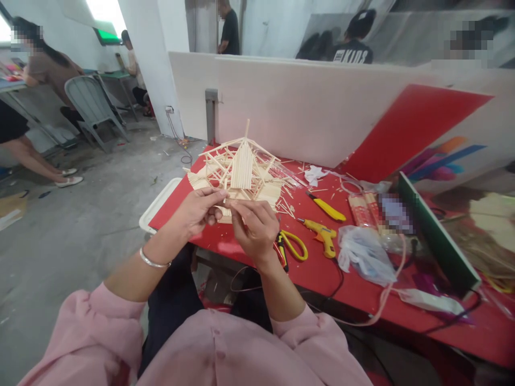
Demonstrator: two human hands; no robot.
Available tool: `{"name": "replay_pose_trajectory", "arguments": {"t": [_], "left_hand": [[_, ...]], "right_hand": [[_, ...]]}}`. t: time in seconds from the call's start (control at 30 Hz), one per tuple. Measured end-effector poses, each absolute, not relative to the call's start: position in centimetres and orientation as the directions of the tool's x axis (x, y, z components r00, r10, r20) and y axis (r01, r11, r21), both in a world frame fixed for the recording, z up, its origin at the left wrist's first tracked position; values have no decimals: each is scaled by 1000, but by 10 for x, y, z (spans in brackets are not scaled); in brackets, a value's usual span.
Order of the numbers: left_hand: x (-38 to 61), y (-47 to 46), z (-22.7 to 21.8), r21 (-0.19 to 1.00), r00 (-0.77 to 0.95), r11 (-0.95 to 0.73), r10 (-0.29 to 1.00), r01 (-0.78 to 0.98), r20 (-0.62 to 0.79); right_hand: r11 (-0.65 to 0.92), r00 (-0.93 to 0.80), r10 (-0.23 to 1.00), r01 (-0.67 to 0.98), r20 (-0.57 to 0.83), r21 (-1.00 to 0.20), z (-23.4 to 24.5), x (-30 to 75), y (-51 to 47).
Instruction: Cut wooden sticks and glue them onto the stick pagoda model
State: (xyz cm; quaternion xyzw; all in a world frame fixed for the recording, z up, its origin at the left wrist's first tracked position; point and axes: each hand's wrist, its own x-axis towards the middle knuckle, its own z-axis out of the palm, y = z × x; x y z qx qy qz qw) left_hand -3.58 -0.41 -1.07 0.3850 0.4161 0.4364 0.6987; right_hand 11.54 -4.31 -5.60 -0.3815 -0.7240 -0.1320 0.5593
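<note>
My left hand [203, 209] and my right hand [257, 225] meet over the front of a model house [242, 167] built from pale wooden sticks. The fingertips of both hands are pinched together, almost touching. A short thin wooden stick [225, 196] shows at the left fingertips. What the right fingers pinch is too small to make out. The model has a sloped roof of sticks laid side by side and a post rising from its peak. My hands hide part of its front. Yellow-handled scissors [296, 245] lie beside my right wrist.
On the red table [314, 279] lie a yellow glue gun [322, 234], a yellow utility knife [328, 207], loose sticks [286, 206] and a plastic bag [364, 252]. A green-faced board [434, 230] stands at right. White panels [281, 107] rise behind; several people are beyond.
</note>
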Motion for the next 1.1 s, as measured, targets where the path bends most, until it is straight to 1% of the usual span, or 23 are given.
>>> {"name": "replay_pose_trajectory", "arguments": {"t": [0.17,0.23,0.27,0.33,0.4,0.43,0.5,0.57,0.63,0.7,0.77,0.8,0.83,0.93,1.1], "left_hand": [[-40,0,-7,923,243,319,933,-214,-266],[-40,-2,-6,929,231,304,939,-213,-254],[-41,-4,-6,934,226,287,944,-211,-239],[-42,-8,-4,958,216,227,958,-176,-187],[-43,-12,-2,989,213,117,972,-92,-95],[-44,-13,0,998,215,52,976,-43,-41],[-45,-15,3,998,228,-56,972,30,48],[-45,-15,5,996,219,-79,973,27,72],[-43,-15,6,997,177,0,984,-80,15],[-41,-14,7,965,143,132,985,-225,-101],[-39,-12,8,921,128,238,970,-307,-208],[-39,-10,9,911,120,267,963,-316,-241],[-39,-8,9,908,109,278,961,-314,-256],[-41,2,11,915,119,281,959,-290,-257],[-43,17,14,915,222,314,940,-254,-261]], "right_hand": [[668,-48,405,698,913,-259,-61,119,-47],[662,-32,433,689,901,-295,-62,119,-48],[651,-7,459,683,888,-331,-60,119,-48],[614,57,531,662,845,-430,-54,120,-47],[584,85,610,624,788,-519,-44,122,-44],[586,68,638,603,767,-541,-38,124,-43],[619,-2,661,567,750,-544,-29,127,-39],[667,-52,633,543,772,-510,-23,129,-36],[710,-51,542,563,839,-424,-21,129,-34],[718,-57,383,647,922,-258,-24,128,-31],[665,-115,249,742,962,-84,-30,126,-28],[631,-148,213,776,966,-20,-33,125,-26],[598,-170,198,801,965,18,-36,123,-24],[527,-175,194,848,965,48,-45,119,-17],[476,-162,177,877,971,59,-51,111,-12]]}}
